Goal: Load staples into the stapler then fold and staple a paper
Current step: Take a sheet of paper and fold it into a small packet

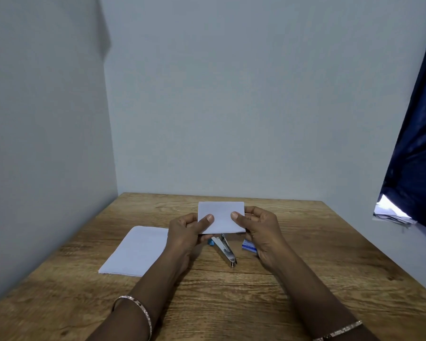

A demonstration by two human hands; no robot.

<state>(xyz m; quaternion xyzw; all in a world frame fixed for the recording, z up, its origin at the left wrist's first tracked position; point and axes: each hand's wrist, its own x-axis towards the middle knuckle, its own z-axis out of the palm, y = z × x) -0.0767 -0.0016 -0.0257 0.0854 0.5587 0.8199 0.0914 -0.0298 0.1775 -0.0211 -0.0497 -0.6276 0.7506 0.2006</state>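
Two hands hold one folded paper (221, 217) above the desk (280, 291).

Left hand (186, 231) pinches its 9 o'clock edge, right hand (261, 227) its 3 o'clock edge; one stapler (225, 249) lies at 6 o'clock beneath, one staple box (249, 246) at 4, one paper stack (138, 251) at 8.

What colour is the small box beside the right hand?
Blue and white, the staple box; seen in the head view, lying on the table.
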